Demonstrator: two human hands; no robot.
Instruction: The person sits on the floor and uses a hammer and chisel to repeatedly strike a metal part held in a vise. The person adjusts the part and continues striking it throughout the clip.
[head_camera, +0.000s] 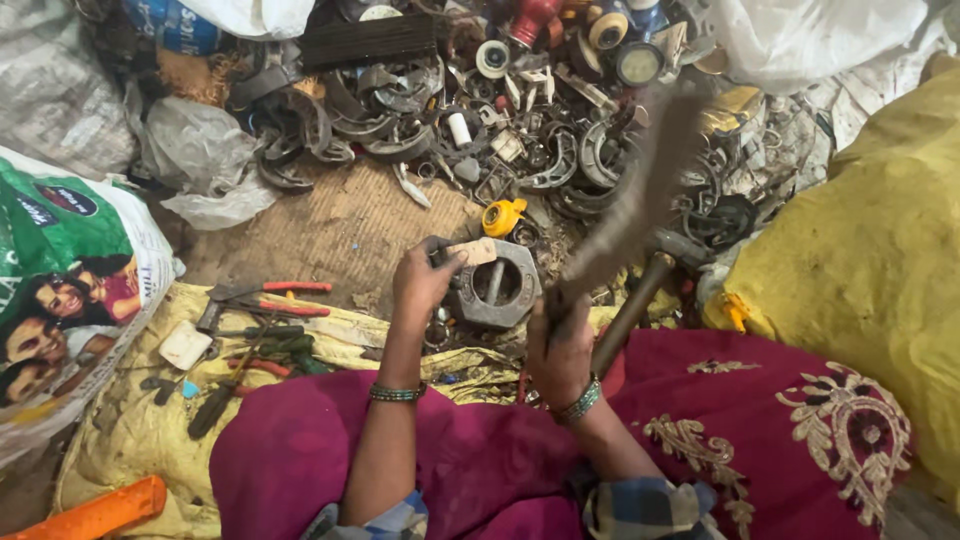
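On the metal block (497, 285), a small tan piece (472, 251) is held down by the left hand (422, 280). Behind the block, a blurred tool (628, 205) is gripped tight by the right hand (558, 345). Fingers are best kept off the block's middle, and the tool aimed straight.

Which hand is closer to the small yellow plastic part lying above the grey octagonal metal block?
Left. The left hand sits just below-left of the small yellow plastic part, holding a flat piece on the grey octagonal metal block. The right hand is farther below, gripping a blurred tool.
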